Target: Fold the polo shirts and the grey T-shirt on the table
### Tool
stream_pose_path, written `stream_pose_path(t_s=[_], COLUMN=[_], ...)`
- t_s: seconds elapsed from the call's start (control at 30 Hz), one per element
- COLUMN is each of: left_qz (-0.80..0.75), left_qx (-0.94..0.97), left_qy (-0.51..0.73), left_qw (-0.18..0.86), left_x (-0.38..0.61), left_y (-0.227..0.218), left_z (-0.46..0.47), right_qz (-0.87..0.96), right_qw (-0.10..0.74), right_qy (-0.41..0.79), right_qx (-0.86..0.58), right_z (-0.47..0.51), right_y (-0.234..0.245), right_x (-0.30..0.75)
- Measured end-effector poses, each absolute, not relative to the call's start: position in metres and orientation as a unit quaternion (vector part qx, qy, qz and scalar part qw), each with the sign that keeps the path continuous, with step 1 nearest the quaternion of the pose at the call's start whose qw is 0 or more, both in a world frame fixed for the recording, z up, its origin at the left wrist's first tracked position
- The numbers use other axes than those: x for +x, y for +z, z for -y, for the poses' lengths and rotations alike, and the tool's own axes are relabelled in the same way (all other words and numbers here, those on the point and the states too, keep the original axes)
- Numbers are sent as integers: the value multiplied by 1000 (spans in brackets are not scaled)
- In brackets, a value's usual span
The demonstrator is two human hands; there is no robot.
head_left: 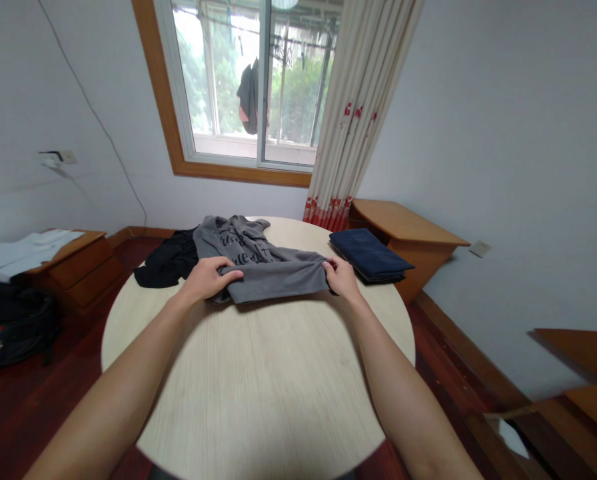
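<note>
A grey T-shirt (278, 280) with black lettering lies toward the far side of the round table (278, 380). My left hand (211, 277) pinches its near edge, thumb on top. The right hand (341, 277) grips the other end of the same edge, so a strip of cloth is stretched between both hands, slightly raised. The rest of the shirt lies rumpled beyond it. Left of the shirt is a crumpled black garment (168, 260), touching it. A folded dark blue garment (371, 255) lies flat just right of my right hand, on top of darker folded cloth.
Behind the table are a window and a curtain (363, 113). A wooden desk (403, 223) stands at the back right. On the left are a drawer cabinet (78, 267) with papers and a black backpack (16, 323). Wooden furniture (568, 427) is at lower right.
</note>
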State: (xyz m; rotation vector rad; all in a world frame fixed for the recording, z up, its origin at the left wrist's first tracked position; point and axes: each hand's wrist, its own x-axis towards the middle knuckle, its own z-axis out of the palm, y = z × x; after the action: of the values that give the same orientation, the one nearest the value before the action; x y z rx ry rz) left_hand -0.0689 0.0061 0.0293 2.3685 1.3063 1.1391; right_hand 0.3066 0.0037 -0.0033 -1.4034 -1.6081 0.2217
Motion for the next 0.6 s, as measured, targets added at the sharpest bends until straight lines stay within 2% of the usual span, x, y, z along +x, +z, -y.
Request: stream_pose_path(t_s=[0.33, 0.6], left_qz=[-414, -438], left_qx=[846, 823], left_qy=[266, 324], left_qw=[204, 160], left_x=[-78, -80], left_y=[23, 31], left_z=[-14, -11], right_qz=[583, 577], right_qw=[538, 541], right_qy=[16, 7], right_qx=[-608, -612], right_z=[-15, -14], right_y=[-10, -10], right_x=[333, 335])
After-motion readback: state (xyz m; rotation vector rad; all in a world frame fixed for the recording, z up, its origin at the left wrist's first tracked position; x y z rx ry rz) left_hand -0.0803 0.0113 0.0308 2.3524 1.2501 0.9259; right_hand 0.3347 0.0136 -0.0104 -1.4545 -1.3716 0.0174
